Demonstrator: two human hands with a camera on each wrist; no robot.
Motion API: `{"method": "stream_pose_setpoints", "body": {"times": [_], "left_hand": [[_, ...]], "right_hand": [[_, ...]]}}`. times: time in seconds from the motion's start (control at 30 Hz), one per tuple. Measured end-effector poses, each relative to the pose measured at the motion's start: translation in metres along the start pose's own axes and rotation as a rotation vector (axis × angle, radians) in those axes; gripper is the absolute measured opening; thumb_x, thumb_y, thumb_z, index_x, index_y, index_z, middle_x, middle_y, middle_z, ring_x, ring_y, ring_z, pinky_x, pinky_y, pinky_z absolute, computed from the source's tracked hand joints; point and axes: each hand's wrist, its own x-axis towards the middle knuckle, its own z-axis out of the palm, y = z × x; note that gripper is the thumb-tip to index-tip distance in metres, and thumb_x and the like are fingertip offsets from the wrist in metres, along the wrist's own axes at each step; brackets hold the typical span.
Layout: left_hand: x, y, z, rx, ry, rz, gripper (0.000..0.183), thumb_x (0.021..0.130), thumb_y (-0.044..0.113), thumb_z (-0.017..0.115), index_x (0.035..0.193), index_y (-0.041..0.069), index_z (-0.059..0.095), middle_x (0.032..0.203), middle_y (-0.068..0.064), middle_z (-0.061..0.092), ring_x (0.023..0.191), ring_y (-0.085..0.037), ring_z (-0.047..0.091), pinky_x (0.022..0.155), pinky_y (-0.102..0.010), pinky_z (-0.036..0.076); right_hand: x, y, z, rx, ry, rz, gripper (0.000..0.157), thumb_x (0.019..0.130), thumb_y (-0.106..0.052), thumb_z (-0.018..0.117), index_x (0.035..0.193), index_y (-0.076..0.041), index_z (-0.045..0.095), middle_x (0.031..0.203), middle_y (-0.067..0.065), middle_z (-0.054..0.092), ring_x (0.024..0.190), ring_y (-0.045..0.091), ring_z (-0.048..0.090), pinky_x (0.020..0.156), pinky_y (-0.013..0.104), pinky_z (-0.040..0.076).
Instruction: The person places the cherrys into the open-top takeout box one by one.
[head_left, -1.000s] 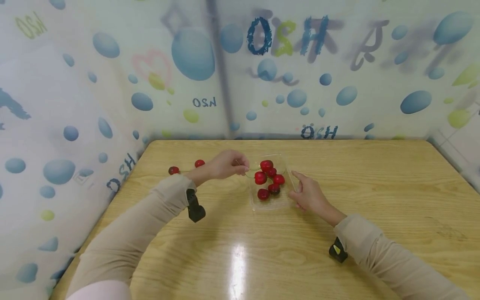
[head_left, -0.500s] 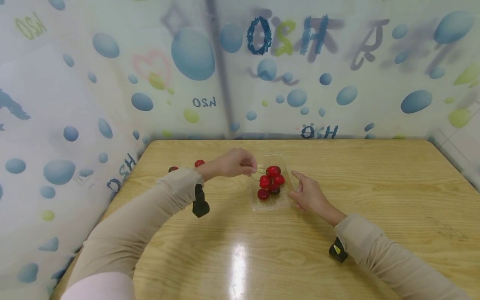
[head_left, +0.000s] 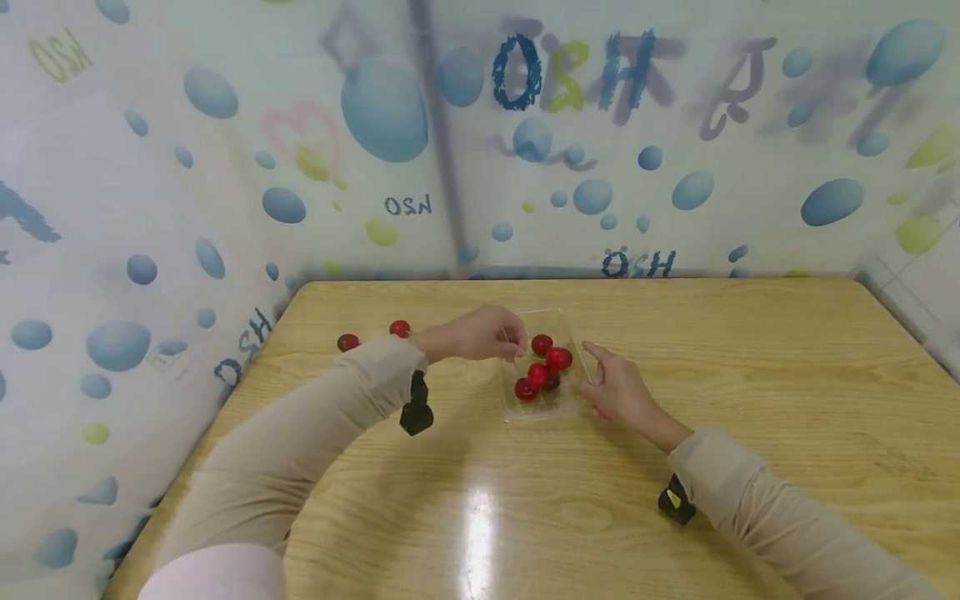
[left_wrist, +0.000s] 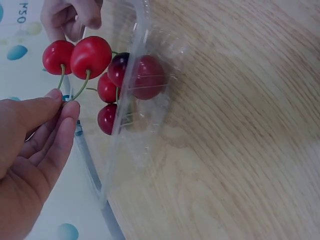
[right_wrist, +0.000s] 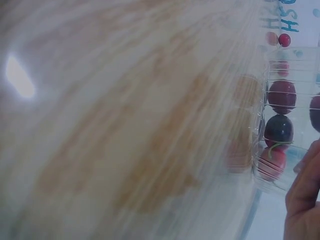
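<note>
My left hand [head_left: 491, 333] pinches the thin green stems of two bright red cherries [left_wrist: 91, 57] between thumb and fingers. In the left wrist view these cherries hang beyond the fingertips, over a clear plastic container [head_left: 517, 414]. Several more cherries lie inside it, among them a dark red one [head_left: 526, 389] near its front. My right hand [head_left: 621, 387] holds the container's right side, its thumb over the rim and its index finger pointing along the edge. In the right wrist view, dark cherries [right_wrist: 282, 96] show through the ribbed clear wall beside the fingers.
Two more cherries lie on the wooden table [head_left: 750, 358], a dark one [head_left: 348, 342] at the left and a red one [head_left: 400, 328] close by my left wrist. A patterned white wall [head_left: 480, 233] rises behind the table.
My left hand has moved right, carrying the two cherries by their stems further over the container and toward its front. The right hand and the container keep their places.
</note>
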Motion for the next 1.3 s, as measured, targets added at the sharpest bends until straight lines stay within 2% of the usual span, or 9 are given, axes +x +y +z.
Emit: {"method": "stream_pose_setpoints", "body": {"times": [0.17, 0.33, 0.53, 0.7, 0.97, 1.23, 1.3], "left_hand": [[0.008, 0.005, 0.001, 0.034, -0.045, 0.007, 0.006, 0.085, 0.005, 0.057, 0.082, 0.000, 0.061, 0.081, -0.010, 0.063, 0.070, -0.016, 0.061, 0.064, -0.020, 0.047], [0.015, 0.009, 0.002, 0.063, -0.080, 0.011, 0.006, 0.085, 0.004, 0.057, 0.082, 0.000, 0.062, 0.079, -0.009, 0.064, 0.071, -0.019, 0.062, 0.065, -0.019, 0.047], [0.019, 0.009, 0.001, 0.085, -0.096, -0.029, 0.007, 0.085, 0.004, 0.057, 0.083, 0.000, 0.062, 0.079, -0.008, 0.064, 0.069, -0.016, 0.061, 0.063, -0.020, 0.047], [0.020, 0.003, 0.001, 0.079, -0.102, -0.057, 0.009, 0.085, 0.003, 0.055, 0.083, -0.002, 0.063, 0.081, -0.011, 0.065, 0.068, -0.014, 0.060, 0.064, -0.020, 0.046], [0.023, -0.006, 0.003, 0.046, -0.096, -0.118, 0.010, 0.086, 0.004, 0.056, 0.085, -0.003, 0.064, 0.070, -0.005, 0.062, 0.072, -0.024, 0.061, 0.061, -0.021, 0.045], [0.027, -0.010, 0.004, 0.028, -0.061, -0.154, 0.008, 0.084, 0.002, 0.057, 0.084, -0.003, 0.063, 0.073, -0.007, 0.063, 0.067, -0.014, 0.059, 0.063, -0.021, 0.047], [0.028, -0.010, 0.004, 0.016, -0.061, -0.162, 0.008, 0.084, 0.002, 0.057, 0.085, -0.004, 0.063, 0.073, -0.007, 0.063, 0.068, -0.015, 0.060, 0.063, -0.021, 0.048]], "right_hand": [[0.000, 0.000, 0.000, 0.005, -0.002, -0.004, 0.063, 0.075, 0.001, 0.055, 0.133, 0.006, 0.031, 0.047, 0.003, 0.046, 0.030, 0.011, 0.044, 0.033, 0.024, 0.037], [0.000, 0.000, 0.000, 0.011, 0.000, 0.003, 0.063, 0.075, 0.002, 0.056, 0.133, 0.006, 0.032, 0.047, 0.003, 0.046, 0.030, 0.011, 0.044, 0.033, 0.024, 0.036], [0.000, 0.001, 0.000, 0.018, 0.000, -0.005, 0.063, 0.075, 0.001, 0.058, 0.132, 0.007, 0.032, 0.048, 0.004, 0.045, 0.030, 0.010, 0.044, 0.033, 0.024, 0.037], [0.000, 0.000, 0.000, 0.019, 0.002, 0.003, 0.064, 0.074, 0.001, 0.059, 0.132, 0.006, 0.032, 0.050, 0.004, 0.044, 0.030, 0.011, 0.045, 0.033, 0.025, 0.037], [0.000, 0.001, 0.000, 0.012, 0.001, 0.005, 0.063, 0.075, 0.001, 0.058, 0.132, 0.006, 0.032, 0.051, 0.004, 0.044, 0.030, 0.010, 0.045, 0.032, 0.024, 0.036], [0.000, 0.000, 0.000, 0.001, -0.003, 0.014, 0.064, 0.075, 0.000, 0.057, 0.133, 0.005, 0.032, 0.049, 0.003, 0.045, 0.031, 0.011, 0.045, 0.033, 0.024, 0.036], [0.000, 0.000, 0.000, -0.002, -0.005, 0.010, 0.064, 0.075, 0.001, 0.056, 0.133, 0.005, 0.031, 0.048, 0.003, 0.045, 0.030, 0.011, 0.044, 0.033, 0.024, 0.035]]}}
